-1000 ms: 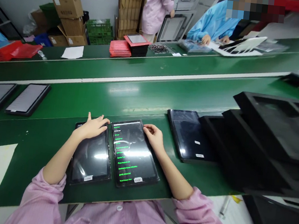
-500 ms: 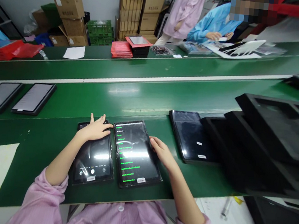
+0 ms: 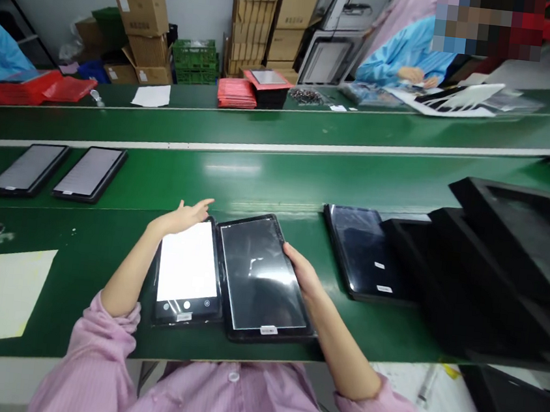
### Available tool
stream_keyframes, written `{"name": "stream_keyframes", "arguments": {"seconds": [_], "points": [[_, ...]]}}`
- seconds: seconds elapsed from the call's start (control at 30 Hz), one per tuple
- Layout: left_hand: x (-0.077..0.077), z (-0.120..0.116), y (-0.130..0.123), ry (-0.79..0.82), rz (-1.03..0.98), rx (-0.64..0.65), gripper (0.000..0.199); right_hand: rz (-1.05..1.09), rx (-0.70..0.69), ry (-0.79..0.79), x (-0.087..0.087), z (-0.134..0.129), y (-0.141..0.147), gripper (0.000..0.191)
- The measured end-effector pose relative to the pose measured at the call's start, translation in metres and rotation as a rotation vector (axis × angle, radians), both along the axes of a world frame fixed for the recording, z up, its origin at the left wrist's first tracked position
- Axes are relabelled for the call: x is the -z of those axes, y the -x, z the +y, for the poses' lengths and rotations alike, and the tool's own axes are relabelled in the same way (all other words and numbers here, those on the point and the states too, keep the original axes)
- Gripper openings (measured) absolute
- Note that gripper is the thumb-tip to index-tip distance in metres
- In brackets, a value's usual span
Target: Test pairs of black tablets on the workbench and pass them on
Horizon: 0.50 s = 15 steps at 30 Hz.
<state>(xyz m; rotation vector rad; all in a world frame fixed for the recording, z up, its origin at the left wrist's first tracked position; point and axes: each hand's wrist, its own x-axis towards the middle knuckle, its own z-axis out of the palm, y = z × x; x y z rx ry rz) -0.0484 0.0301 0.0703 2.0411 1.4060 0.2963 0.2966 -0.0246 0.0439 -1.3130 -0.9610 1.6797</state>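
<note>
Two tablets lie side by side on the green bench in front of me. The left tablet (image 3: 189, 262) shows a bright white screen with round camera buttons below it. My left hand (image 3: 180, 217) is over its top edge, open, fingers apart and stretched to the right. The right tablet (image 3: 265, 277) has a dark grey screen with a thin light border and a small white label at the bottom. Along its right edge my right hand (image 3: 303, 271) grips it, thumb at the rim; the other fingers are mostly hidden.
More tablets (image 3: 358, 254) lie to the right beside stacked black foam trays (image 3: 505, 256). Two grey-screened tablets (image 3: 89, 170) rest at left, above a yellowish paper sheet (image 3: 3, 295). Across the bench, a person in blue sleeves (image 3: 399, 55) works near red pouches (image 3: 237, 93).
The left tablet's screen went from dark to bright white; the right one's green text list gave way to a dark grey screen. My left hand lifted toward the tablet's top edge. The view shifted.
</note>
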Motion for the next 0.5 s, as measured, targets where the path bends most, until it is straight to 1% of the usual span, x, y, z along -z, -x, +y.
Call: {"name": "stream_keyframes", "arguments": {"seconds": [0.07, 0.13, 0.2, 0.27, 0.33, 0.37, 0.43, 0.5], "points": [[0.012, 0.007, 0.026, -0.078, -0.173, -0.096, 0.064, 0.002, -0.015, 0.049, -0.003, 0.002, -0.004, 0.042], [0.027, 0.01, 0.048, -0.196, -0.373, -0.237, 0.076, 0.034, -0.053, 0.124, -0.008, 0.004, -0.002, 0.045], [0.041, 0.01, 0.061, -0.3, -0.534, -0.392, 0.091, 0.102, -0.077, 0.177, -0.013, 0.006, 0.01, 0.047], [0.05, 0.008, 0.067, -0.36, -0.64, -0.533, 0.099, 0.17, -0.104, 0.178, -0.013, 0.005, 0.037, 0.047], [0.054, 0.005, 0.067, -0.371, -0.745, -0.625, 0.102, 0.196, -0.146, 0.113, -0.009, 0.002, 0.074, 0.049], [0.054, 0.003, 0.067, -0.362, -0.8, -0.651, 0.102, 0.193, -0.163, 0.053, -0.005, 0.0, 0.094, 0.051], [0.053, -0.005, 0.066, -0.323, -0.871, -0.66, 0.1, 0.179, -0.162, -0.066, 0.002, -0.003, 0.131, 0.056], [0.051, -0.016, 0.066, -0.282, -0.899, -0.661, 0.097, 0.134, -0.182, -0.157, 0.006, -0.005, 0.153, 0.06]]}}
